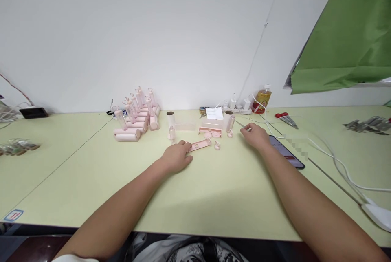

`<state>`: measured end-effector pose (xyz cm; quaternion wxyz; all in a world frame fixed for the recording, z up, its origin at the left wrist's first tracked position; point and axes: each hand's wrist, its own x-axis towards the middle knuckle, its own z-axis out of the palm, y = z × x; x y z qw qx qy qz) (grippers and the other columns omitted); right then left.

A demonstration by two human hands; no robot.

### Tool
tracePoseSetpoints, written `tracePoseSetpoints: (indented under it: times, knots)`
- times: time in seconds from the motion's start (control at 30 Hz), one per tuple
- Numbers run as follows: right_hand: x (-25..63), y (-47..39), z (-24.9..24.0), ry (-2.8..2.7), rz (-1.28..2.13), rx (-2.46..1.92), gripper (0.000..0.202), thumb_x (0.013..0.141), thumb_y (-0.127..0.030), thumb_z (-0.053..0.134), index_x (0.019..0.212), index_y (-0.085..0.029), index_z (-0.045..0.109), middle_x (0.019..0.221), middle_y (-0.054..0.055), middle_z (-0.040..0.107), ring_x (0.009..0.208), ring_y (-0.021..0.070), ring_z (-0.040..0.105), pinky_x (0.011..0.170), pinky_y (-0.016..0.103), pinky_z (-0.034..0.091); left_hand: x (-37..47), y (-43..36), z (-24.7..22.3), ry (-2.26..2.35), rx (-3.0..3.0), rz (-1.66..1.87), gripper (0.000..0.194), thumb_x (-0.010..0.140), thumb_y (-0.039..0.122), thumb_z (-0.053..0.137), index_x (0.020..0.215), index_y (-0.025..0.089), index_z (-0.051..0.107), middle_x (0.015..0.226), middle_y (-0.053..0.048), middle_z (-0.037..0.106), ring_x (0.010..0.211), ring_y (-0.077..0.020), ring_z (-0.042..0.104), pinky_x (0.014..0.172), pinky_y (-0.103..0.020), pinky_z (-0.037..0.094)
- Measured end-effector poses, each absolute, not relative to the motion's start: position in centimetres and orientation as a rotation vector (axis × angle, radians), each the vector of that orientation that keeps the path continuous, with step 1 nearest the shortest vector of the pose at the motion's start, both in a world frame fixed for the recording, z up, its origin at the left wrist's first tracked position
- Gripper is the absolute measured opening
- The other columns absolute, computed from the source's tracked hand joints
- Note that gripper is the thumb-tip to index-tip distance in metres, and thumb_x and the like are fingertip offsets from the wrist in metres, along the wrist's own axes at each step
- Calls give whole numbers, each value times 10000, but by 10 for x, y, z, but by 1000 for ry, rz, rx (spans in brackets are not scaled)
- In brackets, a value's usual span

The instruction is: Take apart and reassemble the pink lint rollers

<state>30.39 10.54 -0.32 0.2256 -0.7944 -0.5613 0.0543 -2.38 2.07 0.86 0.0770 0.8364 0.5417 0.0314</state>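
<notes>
My left hand (177, 157) has its fingers closed over the near left end of a long, shallow pink plastic part (200, 145) with a ring in its middle. My right hand (255, 135) is pinched on a thin grey stick-like tool (240, 124), whose kind I cannot make out. Between the hands lie a second pink tray part (210, 131) and a small pink loop piece (217, 145). Beyond them are clear boxes (185, 126), a cardboard-cored roll (170, 119) on the left, another roll (227, 120) on the right and a small clear tube (172, 134).
Several assembled pink pieces (126, 135) stand at the back left. A phone (288, 154) lies beside my right forearm. White cables (332, 156) run across the right side. A drink bottle (262, 100), a power strip (241, 110) and red-handled snips (286, 119) are near the wall.
</notes>
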Motion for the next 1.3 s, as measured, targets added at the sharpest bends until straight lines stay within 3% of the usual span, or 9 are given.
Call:
tracePoseSetpoints:
  times: [0.27, 0.5, 0.67, 1.0, 1.3]
  knots:
    - [305, 106, -3, -1538, 156, -2120, 263, 784, -425, 490, 904, -232, 622, 844, 52, 688, 803, 240, 603, 679, 322, 387, -25, 21, 9, 1620, 2510, 89, 298, 873, 414, 429, 1118, 254, 489, 1129, -56, 569, 916, -220, 615, 723, -333, 473]
    - [292, 104, -4, -1599, 99, -2068, 267, 776, -376, 493, 943, -219, 629, 834, 57, 701, 919, 293, 574, 858, 434, 339, -26, 21, 8, 1609, 2518, 103, 306, 868, 412, 429, 1128, 259, 484, 1138, -51, 565, 921, -223, 614, 718, -335, 473]
    - [290, 104, -7, -1581, 112, -2083, 264, 771, -367, 490, 939, -221, 632, 843, 59, 699, 939, 305, 566, 886, 473, 322, -25, 20, 11, 1617, 2497, 77, 312, 873, 407, 430, 1142, 258, 480, 1153, -55, 562, 933, -221, 613, 735, -336, 477]
    - [301, 105, -8, -1471, 163, -2102, 286, 768, -397, 484, 936, -228, 642, 923, 61, 700, 875, 266, 588, 761, 374, 386, -26, 20, 10, 1602, 2495, 92, 310, 874, 410, 430, 1136, 255, 485, 1159, -58, 564, 929, -222, 614, 740, -337, 475]
    - [296, 104, -5, -1518, 105, -2067, 282, 777, -372, 477, 953, -225, 642, 901, 51, 700, 933, 279, 571, 868, 430, 344, -27, 20, 9, 1591, 2504, 110, 292, 869, 408, 431, 1111, 255, 489, 1130, -52, 570, 902, -221, 619, 701, -326, 471]
